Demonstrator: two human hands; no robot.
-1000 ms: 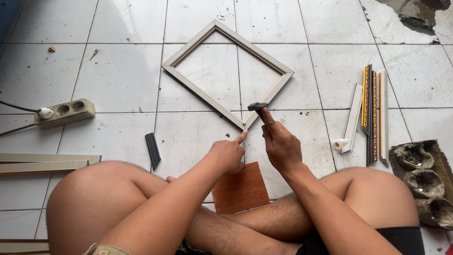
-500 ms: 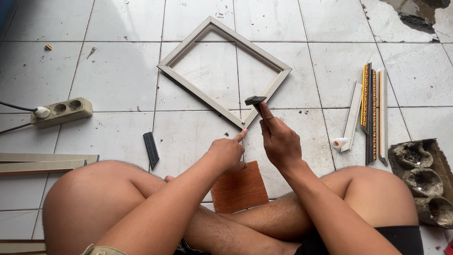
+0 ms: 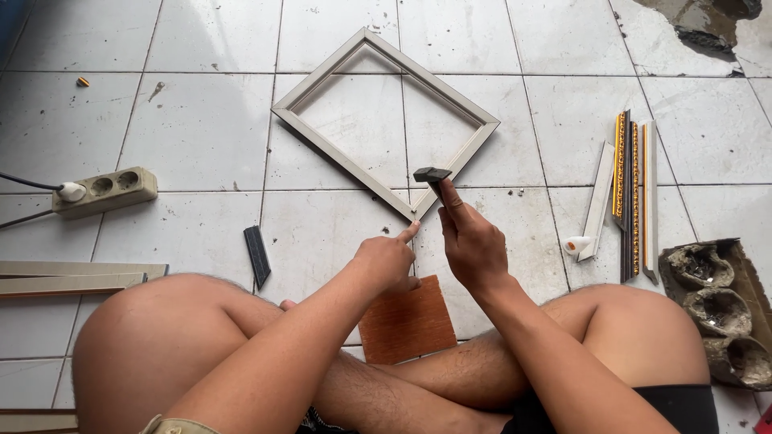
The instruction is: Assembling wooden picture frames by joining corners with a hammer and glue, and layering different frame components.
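A pale rectangular picture frame (image 3: 322, 133) lies on the white tiled floor, turned like a diamond with one corner toward me. My right hand (image 3: 473, 241) grips a small dark-headed hammer (image 3: 432, 174), its head raised just above that near corner. My left hand (image 3: 388, 261) sits beside it, index finger stretched out and touching the frame's near corner. A reddish-brown wooden board (image 3: 408, 318) lies under my hands, between my crossed legs.
A beige power strip (image 3: 106, 190) with a white plug sits at the left. A small dark flat tool (image 3: 256, 255) lies by my left knee. Moulding strips (image 3: 629, 193), gold-trimmed and white, lie at right, beside a grey egg carton (image 3: 716, 301). More strips (image 3: 72, 277) lie far left.
The hammer head has risen slightly above the frame's near corner. My left index finger stays at that corner.
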